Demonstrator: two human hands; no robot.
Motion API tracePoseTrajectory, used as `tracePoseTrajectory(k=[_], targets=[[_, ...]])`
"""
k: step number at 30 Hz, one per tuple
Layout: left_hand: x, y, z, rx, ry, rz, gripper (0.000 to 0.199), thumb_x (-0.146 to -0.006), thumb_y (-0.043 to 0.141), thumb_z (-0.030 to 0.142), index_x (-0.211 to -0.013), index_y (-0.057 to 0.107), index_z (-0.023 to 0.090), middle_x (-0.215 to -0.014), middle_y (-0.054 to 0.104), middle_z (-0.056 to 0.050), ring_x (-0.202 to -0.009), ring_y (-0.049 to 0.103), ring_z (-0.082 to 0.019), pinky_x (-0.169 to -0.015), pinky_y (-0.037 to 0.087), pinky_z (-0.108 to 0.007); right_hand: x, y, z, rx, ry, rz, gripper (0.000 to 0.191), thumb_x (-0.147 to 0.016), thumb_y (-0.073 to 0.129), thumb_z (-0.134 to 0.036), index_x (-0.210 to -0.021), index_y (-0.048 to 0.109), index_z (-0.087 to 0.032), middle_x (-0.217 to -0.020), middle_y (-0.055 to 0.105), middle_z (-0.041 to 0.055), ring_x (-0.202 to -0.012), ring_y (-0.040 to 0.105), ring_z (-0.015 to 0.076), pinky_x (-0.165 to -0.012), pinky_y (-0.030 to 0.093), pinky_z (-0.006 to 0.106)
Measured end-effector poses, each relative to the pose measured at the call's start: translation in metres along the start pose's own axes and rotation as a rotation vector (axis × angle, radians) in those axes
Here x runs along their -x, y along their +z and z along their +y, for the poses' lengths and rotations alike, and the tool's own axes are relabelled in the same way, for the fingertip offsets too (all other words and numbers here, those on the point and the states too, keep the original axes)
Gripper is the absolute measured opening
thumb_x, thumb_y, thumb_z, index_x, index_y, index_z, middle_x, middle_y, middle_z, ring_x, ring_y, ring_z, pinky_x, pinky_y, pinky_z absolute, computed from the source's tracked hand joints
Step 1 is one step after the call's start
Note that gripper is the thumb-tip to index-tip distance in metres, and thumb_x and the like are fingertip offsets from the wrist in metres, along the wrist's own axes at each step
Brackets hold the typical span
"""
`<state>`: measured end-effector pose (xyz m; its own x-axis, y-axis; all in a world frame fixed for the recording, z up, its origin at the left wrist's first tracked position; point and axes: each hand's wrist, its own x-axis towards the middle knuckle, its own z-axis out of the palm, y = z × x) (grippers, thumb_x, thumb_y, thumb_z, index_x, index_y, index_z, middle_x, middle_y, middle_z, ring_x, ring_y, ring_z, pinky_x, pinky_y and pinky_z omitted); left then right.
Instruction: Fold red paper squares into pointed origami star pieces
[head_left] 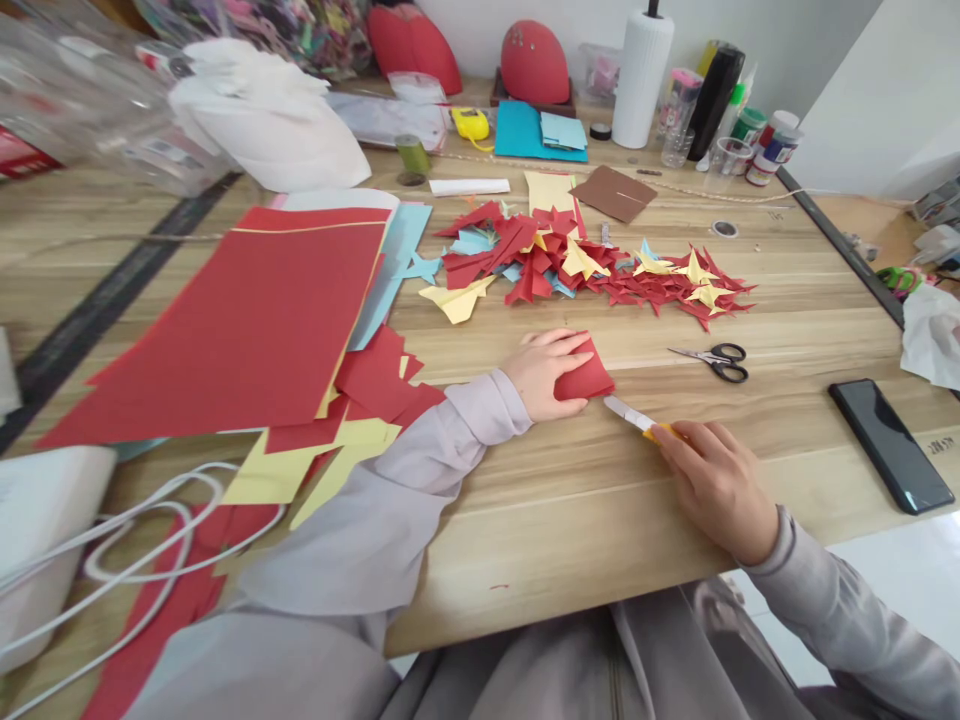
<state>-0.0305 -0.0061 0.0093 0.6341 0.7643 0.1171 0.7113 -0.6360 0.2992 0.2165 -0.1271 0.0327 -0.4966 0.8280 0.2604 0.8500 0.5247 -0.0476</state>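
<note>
My left hand (541,372) pins a folded red paper piece (586,370), my right hand (716,485), apart, grips a yellow-handled craft knife (634,420) at its edge; a heap of cut red-and-yellow paper shapes (585,265) lies far, with whole red paper sheets (225,320) remaining left.

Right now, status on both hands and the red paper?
Left hand pressing red paper. Right hand holding yellow utility knife, blade near paper. Nothing in the way.

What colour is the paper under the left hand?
Red, best seen in the head view, where the paper sits under the left hand.
</note>
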Motion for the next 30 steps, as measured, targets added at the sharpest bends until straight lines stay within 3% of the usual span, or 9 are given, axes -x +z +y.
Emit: tracePoseTrajectory(k=[8,13,30], targets=[[0.002,0.001,-0.01,0.029,0.061,-0.022,0.063,-0.074,0.054,0.053,-0.128,0.049,0.021,-0.142,0.039,-0.01,-0.129,0.032,-0.031,-0.1,0.029,-0.05,0.0,-0.007,-0.003,-0.084,-0.044,0.015,0.029,-0.086,0.048,-0.016,-0.111,0.061,-0.018,-0.095,0.064,0.0087,-0.081,0.054,0.0181,-0.07,0.046,0.029],[0.001,0.0,-0.011,0.043,0.047,-0.029,0.054,-0.078,0.049,0.048,-0.127,0.05,0.024,-0.142,0.039,-0.008,-0.129,0.032,-0.03,-0.099,0.029,-0.05,-0.008,-0.002,-0.001,-0.008,0.005,0.019,0.029,-0.086,0.047,-0.016,-0.111,0.061,-0.019,-0.092,0.063,0.0087,-0.08,0.054,0.0181,-0.07,0.045,0.029],[0.001,0.003,-0.007,0.028,0.039,0.038,0.06,-0.071,0.057,0.051,-0.123,0.054,0.022,-0.138,0.044,-0.01,-0.125,0.037,-0.033,-0.097,0.03,-0.051,-0.046,0.023,-0.004,0.119,0.051,-0.006,0.029,-0.087,0.046,-0.019,-0.112,0.059,-0.021,-0.088,0.062,0.0084,-0.08,0.05,0.0195,-0.065,0.037,0.029]])
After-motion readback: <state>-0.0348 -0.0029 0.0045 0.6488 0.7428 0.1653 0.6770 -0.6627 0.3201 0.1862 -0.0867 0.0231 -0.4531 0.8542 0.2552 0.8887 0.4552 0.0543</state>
